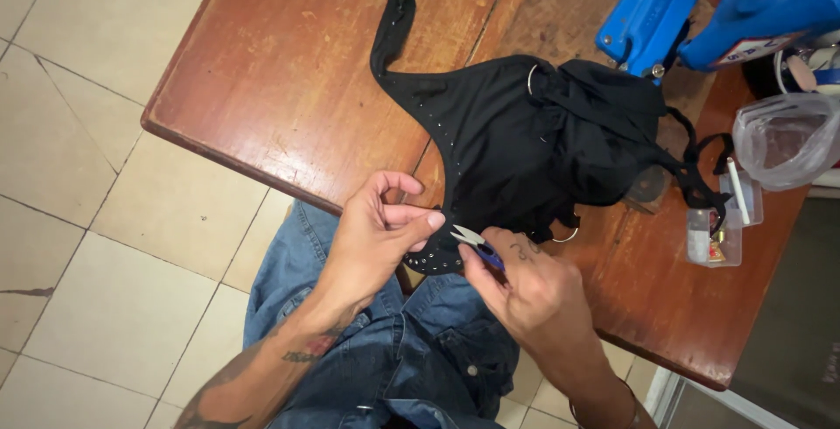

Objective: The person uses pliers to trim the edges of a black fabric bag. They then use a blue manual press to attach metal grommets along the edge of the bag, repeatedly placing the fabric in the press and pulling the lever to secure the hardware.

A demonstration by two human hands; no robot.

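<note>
A black garment [525, 145] with small studs and metal rings lies spread on a brown wooden table [289, 70], one strap running to the far edge. My left hand [381, 232] pinches the garment's near studded edge between thumb and fingers. My right hand [534, 285] holds small thread snips [472, 241] with a blue handle, the blades pointing at that pinched edge beside my left thumb.
A blue hand press machine [709, 9] stands at the table's far right. Next to it lie a clear plastic bag [787, 136] and small clear boxes [713, 237] of parts. Tiled floor [79, 175] lies left of the table; my lap in denim is below.
</note>
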